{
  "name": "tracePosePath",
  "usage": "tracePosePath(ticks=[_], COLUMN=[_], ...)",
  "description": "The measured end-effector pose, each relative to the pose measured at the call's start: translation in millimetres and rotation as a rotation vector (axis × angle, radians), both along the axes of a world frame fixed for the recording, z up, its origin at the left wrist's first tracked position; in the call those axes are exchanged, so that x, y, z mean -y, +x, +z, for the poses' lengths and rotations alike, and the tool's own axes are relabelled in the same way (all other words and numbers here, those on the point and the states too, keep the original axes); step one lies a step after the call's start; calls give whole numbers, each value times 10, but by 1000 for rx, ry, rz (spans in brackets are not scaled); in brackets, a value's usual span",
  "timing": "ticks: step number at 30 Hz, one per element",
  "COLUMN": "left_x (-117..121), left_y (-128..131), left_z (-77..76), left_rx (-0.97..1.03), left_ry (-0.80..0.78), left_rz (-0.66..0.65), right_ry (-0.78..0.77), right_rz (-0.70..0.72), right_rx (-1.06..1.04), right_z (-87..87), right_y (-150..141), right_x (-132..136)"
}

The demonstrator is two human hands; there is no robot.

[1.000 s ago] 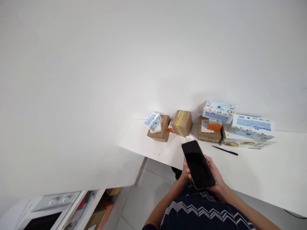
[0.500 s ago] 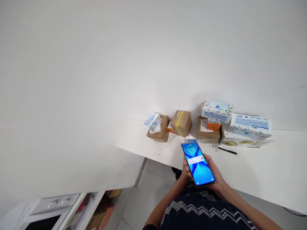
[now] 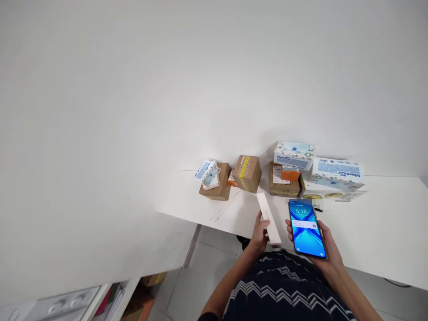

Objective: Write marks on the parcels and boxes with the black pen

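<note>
hands are now apart: left hand (image 3: 260, 235) pinches the slim box (image 3: 269, 221) out from behind the phone (image 3: 306, 231), right hand (image 3: 330, 252) cradles the lit phone near the table (image 3: 377, 232) edge, so each item is separately held.

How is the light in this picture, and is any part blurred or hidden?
Head view: soft light on the wall, faint shadows behind the boxes; head view: the phone shines brightly, its notification text too small to read; head view: a pixelated patch runs along the phone's top edge.
</note>
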State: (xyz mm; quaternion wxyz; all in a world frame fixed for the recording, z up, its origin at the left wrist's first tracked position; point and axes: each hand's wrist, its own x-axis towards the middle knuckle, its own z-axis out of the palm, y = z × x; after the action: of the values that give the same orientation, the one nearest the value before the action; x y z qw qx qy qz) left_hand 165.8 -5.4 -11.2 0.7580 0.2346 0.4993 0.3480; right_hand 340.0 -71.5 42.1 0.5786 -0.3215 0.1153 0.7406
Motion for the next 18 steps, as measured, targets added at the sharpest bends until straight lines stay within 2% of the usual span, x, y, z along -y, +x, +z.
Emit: tracePosePath(ticks=[5, 7, 9, 11, 14, 16, 18], left_x=[-84, -124, -185, -268, -398, -473, -551], left_y=[116, 147, 200, 319, 678, 1021, 1401], left_z=[117, 201, 323, 497, 845, 1078, 1252], left_rx=[96, 84, -24, -216, -532, -731, -854], left_ry=[208, 285, 405, 626, 1090, 1307, 1493], left_rz=[-61, -160, -322, -501, -738, -788, -784], right_ry=[-51, -63, -94, -150, -214, -215, -204], right_rz=[-93, -83, -79, -100, -120, -115, -124], right_rx=[34, 24, 12, 13, 11, 7, 11], right_z=[-110, -177, -252, -319, -363, -354, -330], right_y=[84, 95, 101, 99, 86, 72, 58], right_x=[96, 124, 154, 181, 215, 233, 255])
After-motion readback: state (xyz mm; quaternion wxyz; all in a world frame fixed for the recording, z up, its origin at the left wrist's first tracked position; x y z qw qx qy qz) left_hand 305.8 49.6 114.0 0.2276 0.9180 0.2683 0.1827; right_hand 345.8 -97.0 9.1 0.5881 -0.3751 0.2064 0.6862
